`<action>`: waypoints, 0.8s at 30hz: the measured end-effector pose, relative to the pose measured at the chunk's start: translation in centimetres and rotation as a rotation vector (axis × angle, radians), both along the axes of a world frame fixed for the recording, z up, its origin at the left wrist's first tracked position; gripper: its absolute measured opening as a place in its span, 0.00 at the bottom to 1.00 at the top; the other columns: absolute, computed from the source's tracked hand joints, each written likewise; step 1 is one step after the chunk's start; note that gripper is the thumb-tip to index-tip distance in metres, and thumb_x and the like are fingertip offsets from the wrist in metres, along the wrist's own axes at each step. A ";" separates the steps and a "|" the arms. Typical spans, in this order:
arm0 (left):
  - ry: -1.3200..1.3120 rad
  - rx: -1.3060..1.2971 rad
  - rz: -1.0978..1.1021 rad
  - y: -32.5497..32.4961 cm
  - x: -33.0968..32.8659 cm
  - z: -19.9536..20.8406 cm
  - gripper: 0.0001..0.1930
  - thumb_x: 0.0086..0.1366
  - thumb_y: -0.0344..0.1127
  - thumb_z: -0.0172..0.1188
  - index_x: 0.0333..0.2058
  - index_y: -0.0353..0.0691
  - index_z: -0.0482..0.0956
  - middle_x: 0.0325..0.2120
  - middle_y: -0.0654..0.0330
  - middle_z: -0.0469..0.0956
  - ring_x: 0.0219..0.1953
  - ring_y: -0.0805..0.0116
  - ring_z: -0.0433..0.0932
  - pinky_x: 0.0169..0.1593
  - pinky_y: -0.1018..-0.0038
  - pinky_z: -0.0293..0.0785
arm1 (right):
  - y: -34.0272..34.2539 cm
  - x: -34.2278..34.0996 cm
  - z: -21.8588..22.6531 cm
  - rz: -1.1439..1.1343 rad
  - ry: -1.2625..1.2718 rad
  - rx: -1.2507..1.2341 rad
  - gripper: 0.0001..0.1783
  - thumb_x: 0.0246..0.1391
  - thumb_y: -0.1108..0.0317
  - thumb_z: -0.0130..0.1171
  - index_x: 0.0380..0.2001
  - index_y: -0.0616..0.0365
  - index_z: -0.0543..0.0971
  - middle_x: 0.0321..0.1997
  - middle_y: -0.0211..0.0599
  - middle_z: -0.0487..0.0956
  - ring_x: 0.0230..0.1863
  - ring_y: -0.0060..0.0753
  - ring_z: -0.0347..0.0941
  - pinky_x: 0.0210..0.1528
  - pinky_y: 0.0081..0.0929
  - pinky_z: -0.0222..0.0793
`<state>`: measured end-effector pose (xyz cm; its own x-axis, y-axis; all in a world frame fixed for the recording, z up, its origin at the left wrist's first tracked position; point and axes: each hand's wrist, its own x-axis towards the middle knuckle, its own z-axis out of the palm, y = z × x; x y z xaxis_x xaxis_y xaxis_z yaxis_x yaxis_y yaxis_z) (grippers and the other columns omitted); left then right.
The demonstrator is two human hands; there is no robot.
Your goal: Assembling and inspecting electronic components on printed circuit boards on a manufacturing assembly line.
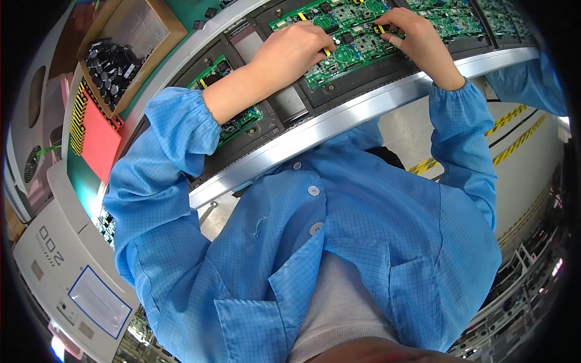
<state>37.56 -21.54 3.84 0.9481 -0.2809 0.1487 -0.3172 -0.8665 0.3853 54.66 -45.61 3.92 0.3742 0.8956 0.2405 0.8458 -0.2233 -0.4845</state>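
Observation:
My left hand (pixel 295 49) reaches over a green circuit board (pixel 357 51) in a black carrier. Its fingers are curled closed at a small yellow-and-black component (pixel 327 52), which they mostly hide. Farther right on the same panel of boards, my right hand (pixel 414 37) pinches another small black-and-yellow component (pixel 379 28) between thumb and fingers, at the board's surface. Around both hands the boards carry blue, black and silver parts and round green coil outlines. More yellow-marked parts stand near the far edge. A second green board (pixel 247 121) lies partly under my left forearm.
A cardboard box (pixel 169 21) at the far left holds several black components (pixel 112 69). Beside it lies a red sheet (pixel 100 136). A metal rail (pixel 272 150) runs along the near side of the carriers. Another blue sleeve (pixel 526 85) shows at the right.

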 end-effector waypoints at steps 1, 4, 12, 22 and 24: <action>-0.004 -0.006 0.005 -0.2 0.0 0.2 0.12 0.58 0.31 0.70 0.41 0.42 0.87 0.41 0.59 0.84 0.49 0.56 0.81 0.54 0.62 0.79 | -0.3 0.2 -0.7 -0.018 -0.007 0.010 0.18 0.52 0.78 0.70 0.47 0.58 0.81 0.44 0.39 0.81 0.44 0.44 0.80 0.44 0.36 0.78; -0.005 0.024 0.027 -0.4 -0.4 0.8 0.11 0.57 0.31 0.70 0.41 0.43 0.87 0.40 0.61 0.84 0.48 0.57 0.81 0.53 0.63 0.80 | -0.7 0.5 -0.7 0.008 -0.099 0.006 0.18 0.51 0.77 0.70 0.47 0.58 0.81 0.46 0.40 0.81 0.47 0.46 0.80 0.47 0.37 0.78; -0.177 0.054 0.066 2.1 -3.8 4.5 0.09 0.61 0.33 0.65 0.40 0.47 0.86 0.38 0.65 0.82 0.45 0.61 0.80 0.49 0.66 0.80 | -0.5 0.2 -0.2 -0.016 -0.091 0.007 0.18 0.50 0.79 0.70 0.47 0.57 0.82 0.46 0.39 0.82 0.49 0.47 0.80 0.50 0.36 0.77; -0.152 0.135 0.225 8.6 -11.8 8.5 0.07 0.59 0.32 0.66 0.38 0.46 0.85 0.37 0.65 0.82 0.44 0.60 0.80 0.49 0.65 0.78 | 0.0 0.0 2.7 0.038 -0.041 -0.098 0.18 0.49 0.81 0.68 0.46 0.60 0.81 0.48 0.41 0.79 0.45 0.47 0.78 0.49 0.33 0.75; -0.202 0.195 0.295 12.4 -12.9 8.9 0.08 0.60 0.30 0.65 0.39 0.46 0.85 0.36 0.62 0.82 0.43 0.58 0.80 0.48 0.62 0.79 | 1.3 -1.2 5.3 -0.042 0.046 -0.084 0.15 0.54 0.81 0.66 0.45 0.59 0.81 0.45 0.37 0.80 0.37 0.33 0.76 0.39 0.26 0.70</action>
